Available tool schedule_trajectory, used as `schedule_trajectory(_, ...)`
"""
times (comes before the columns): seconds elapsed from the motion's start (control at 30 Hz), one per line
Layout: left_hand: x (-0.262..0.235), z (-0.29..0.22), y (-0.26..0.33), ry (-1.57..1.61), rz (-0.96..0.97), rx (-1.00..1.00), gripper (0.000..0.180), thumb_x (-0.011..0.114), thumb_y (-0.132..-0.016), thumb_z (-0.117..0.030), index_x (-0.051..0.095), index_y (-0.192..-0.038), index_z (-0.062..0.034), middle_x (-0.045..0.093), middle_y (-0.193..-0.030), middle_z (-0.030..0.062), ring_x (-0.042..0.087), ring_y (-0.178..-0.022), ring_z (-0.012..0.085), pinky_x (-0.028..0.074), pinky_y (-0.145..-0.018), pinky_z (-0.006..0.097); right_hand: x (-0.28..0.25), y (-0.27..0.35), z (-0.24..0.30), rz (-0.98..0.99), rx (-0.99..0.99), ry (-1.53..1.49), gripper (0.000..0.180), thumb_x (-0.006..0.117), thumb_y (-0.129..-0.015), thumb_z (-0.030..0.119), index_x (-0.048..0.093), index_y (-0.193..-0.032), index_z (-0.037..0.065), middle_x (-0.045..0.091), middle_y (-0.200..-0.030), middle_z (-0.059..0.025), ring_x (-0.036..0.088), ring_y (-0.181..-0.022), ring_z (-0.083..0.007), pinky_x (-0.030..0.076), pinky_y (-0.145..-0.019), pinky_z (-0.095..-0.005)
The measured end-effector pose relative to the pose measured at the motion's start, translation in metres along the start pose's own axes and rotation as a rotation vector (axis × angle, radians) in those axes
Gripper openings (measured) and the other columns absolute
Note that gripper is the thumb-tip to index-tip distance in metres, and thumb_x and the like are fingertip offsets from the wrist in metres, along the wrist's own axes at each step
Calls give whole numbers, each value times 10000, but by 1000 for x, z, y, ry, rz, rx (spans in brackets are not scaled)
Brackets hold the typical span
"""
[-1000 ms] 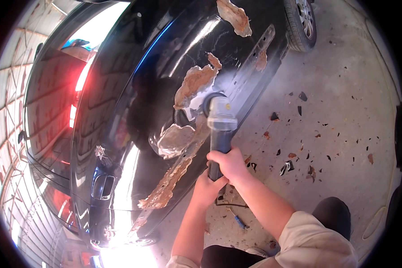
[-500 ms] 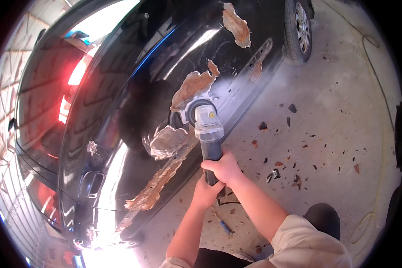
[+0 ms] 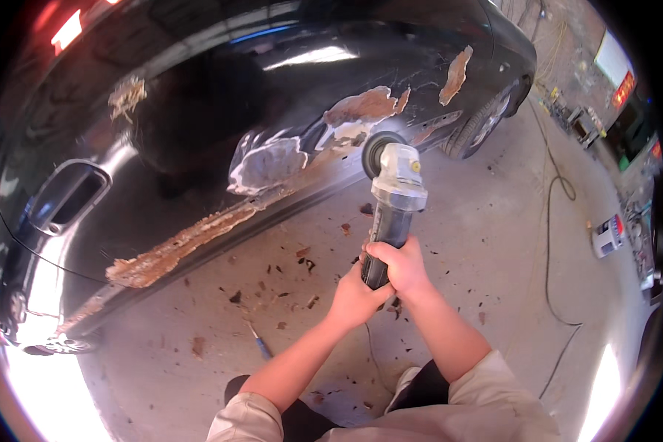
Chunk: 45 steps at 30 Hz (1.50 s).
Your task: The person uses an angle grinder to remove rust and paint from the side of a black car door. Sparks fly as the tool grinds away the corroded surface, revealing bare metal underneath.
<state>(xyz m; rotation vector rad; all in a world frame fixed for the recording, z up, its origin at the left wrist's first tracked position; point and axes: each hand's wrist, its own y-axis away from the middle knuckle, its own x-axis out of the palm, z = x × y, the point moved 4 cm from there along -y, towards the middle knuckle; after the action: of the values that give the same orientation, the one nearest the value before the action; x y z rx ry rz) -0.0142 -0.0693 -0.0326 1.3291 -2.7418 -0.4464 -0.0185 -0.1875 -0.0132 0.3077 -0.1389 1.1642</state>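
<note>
Both my hands are wrapped round the dark handle of an angle grinder (image 3: 398, 188), whose dusty grey head points away from me. My left hand (image 3: 357, 298) grips the rear end of the handle. Just ahead of it, my right hand (image 3: 405, 269) closes round the body. The grinder's round disc (image 3: 381, 153) is at the lower side of a black car (image 3: 199, 96); whether it touches the metal I cannot tell. Patches of brown filler (image 3: 361, 107) and a sanded grey patch (image 3: 269, 163) mark the panel. A long brown strip (image 3: 191, 247) runs along the sill.
Flakes and chips (image 3: 236, 297) litter the concrete floor (image 3: 486, 221). A blue-handled screwdriver-like tool (image 3: 260, 343) lies near my left forearm. Dark cable (image 3: 549, 250) snakes across the floor at right, near a white bucket (image 3: 608, 236). The car's wheel (image 3: 482, 125) stands beyond the grinder.
My view has swung right, bringing the bucket and workshop clutter into sight. Both hands still hold the grinder, and its disc has shifted toward the wheel along the sill. The pale dust cloud has thinned.
</note>
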Motion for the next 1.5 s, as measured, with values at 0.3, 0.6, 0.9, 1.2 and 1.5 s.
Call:
schedule_trajectory(0.3, 49, 78, -53, 356, -80, 191, 532, 767, -835, -248, 526, -1227, 20, 663, -1084, 101, 645, -966, 172, 525, -846, 345, -29, -35, -20, 49, -90, 732, 354, 795, -700, 200, 644, -923, -30, 697, -829, -106, 661, -763, -190, 535, -740, -357)
schedule_trajectory(0.6, 25, 123, -69, 467, -55, 208, 552, 769, -815, -192, 496, -1240, 30, 646, -1072, 88, 632, -928, 148, 529, -781, 326, 17, -38, -38, 157, -222, 807, 290, 780, -713, 119, 651, -937, -12, 692, -840, -57, 638, -771, -143, 531, -744, -335)
schedule_trajectory(0.9, 15, 88, -42, 412, -116, 159, 741, 822, -741, -265, 473, -1332, 12, 672, -1093, 152, 673, -977, 217, 537, -859, 358, 2, -38, -42, 60, -51, 685, 326, 781, -712, 155, 657, -944, -38, 712, -846, -89, 666, -760, -168, 540, -733, -340)
schedule_trajectory(1.2, 17, 88, -40, 421, -136, 185, 688, 822, -749, -282, 502, -1287, 4, 677, -1051, 138, 678, -934, 202, 545, -808, 348, 6, -35, -41, 72, -43, 631, 288, 777, -721, 136, 662, -927, -29, 688, -820, -61, 642, -772, -143, 530, -730, -330)
schedule_trajectory(1.5, 16, 100, -36, 436, -155, 186, 591, 798, -766, -263, 521, -1206, 17, 678, -980, 117, 669, -841, 184, 546, -760, 352, 10, -33, -49, 91, -42, 684, 282, 779, -721, 143, 666, -912, -31, 698, -832, -74, 652, -758, -147, 532, -717, -331)
